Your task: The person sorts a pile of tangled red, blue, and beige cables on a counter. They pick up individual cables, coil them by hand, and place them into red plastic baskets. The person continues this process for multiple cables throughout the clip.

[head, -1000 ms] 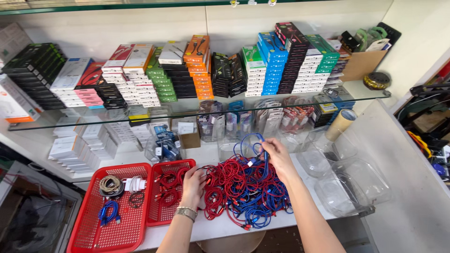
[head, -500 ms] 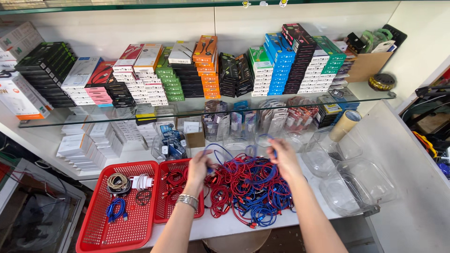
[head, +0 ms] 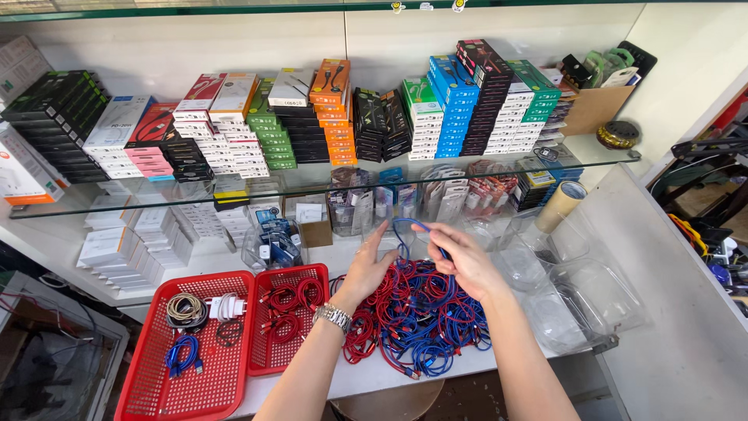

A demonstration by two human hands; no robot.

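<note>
Both forearms are bare and reach up from the near edge, converging toward the middle of the scene. The left hand is raised with the wrist bent back, palm facing away and to the right, fingers loosely spread and slightly curled, the fingertips pointing far; a metal watch circles its wrist. The right hand sits just to the right of it, back of the hand up, fingers bent and drawn together toward the thumb in a pinch at its left, far side. The two hands are near each other but apart
</note>
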